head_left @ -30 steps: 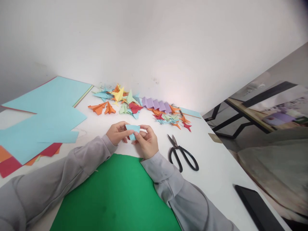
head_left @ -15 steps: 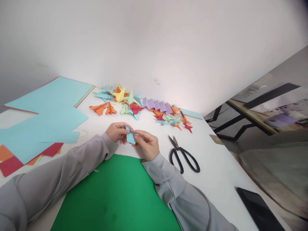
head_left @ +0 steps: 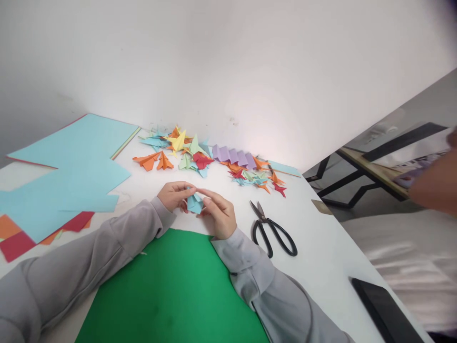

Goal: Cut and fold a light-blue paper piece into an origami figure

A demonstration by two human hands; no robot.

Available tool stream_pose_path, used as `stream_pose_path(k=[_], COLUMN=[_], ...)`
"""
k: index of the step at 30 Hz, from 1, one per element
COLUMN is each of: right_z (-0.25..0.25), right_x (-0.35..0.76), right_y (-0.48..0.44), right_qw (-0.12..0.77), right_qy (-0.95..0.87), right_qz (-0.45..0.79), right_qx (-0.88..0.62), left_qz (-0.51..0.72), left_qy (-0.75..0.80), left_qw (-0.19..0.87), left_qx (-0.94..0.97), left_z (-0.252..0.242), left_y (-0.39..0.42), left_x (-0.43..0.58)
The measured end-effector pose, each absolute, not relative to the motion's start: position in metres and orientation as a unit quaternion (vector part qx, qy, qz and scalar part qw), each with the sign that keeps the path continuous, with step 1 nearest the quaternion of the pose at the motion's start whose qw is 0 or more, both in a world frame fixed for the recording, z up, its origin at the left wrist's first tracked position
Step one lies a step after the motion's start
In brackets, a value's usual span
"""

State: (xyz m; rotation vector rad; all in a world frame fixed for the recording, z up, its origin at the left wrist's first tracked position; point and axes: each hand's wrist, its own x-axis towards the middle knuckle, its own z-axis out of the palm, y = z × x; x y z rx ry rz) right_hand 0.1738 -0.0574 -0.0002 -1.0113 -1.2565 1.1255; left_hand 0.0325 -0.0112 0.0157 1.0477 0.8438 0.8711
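Note:
Between both hands, above the far edge of a green sheet [head_left: 171, 286], is a small folded piece of light blue paper [head_left: 194, 205]. My left hand [head_left: 174, 194] pinches its upper left part between thumb and fingers. At its right side my right hand [head_left: 220, 213] is closed on it too, thumb on the near face and index finger along the top edge. Creases and a raised flap show on the paper. Part of it is hidden behind the fingers.
Black-handled scissors [head_left: 266, 226] lie right of my right hand. Folded paper shapes [head_left: 178, 141] and a purple pleated strip [head_left: 233, 156] lie along the wall. Blue sheets [head_left: 85, 138] spread at left. A black phone [head_left: 385, 307] is at lower right; a person's arm [head_left: 435, 183] appears beyond.
My right thumb has shifted down along the light blue paper, and my index finger has straightened over its top edge. More creases show. A person's arm has entered at the right.

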Motion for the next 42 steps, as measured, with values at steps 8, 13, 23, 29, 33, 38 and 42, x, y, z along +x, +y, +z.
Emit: stream_pose_path(k=[8, 13, 23, 29, 33, 38, 42], right_z=[-0.003, 0.000, -0.003, -0.004, -0.004, -0.004, -0.005], right_x=[0.172, 0.171, 0.172, 0.172, 0.172, 0.172, 0.172], right_y=[-0.050, -0.050, -0.049, -0.049, -0.049, -0.048, -0.048], right_qw=[0.490, 0.465, 0.469, 0.468, 0.470, 0.471, 0.471], right_qy=[-0.509, -0.534, -0.544, -0.547, -0.545, -0.540, -0.539], right_qz=[0.548, 0.548, 0.547, 0.547, 0.548, 0.552, 0.545], right_qx=[-0.448, -0.446, -0.430, -0.428, -0.425, -0.426, -0.437], left_qz=[0.394, 0.404, 0.400, 0.404, 0.402, 0.401, 0.426], left_qy=[0.359, 0.363, 0.381, 0.381, 0.385, 0.389, 0.395], left_qw=[0.687, 0.682, 0.670, 0.653, 0.644, 0.632, 0.593], left_qx=[0.494, 0.490, 0.497, 0.515, 0.525, 0.537, 0.557], left_z=[0.016, 0.013, 0.015, 0.010, 0.007, 0.008, 0.011], left_y=[-0.013, -0.014, -0.014, -0.013, -0.012, -0.012, -0.015], left_x=[0.031, 0.031, 0.033, 0.032, 0.031, 0.031, 0.032])
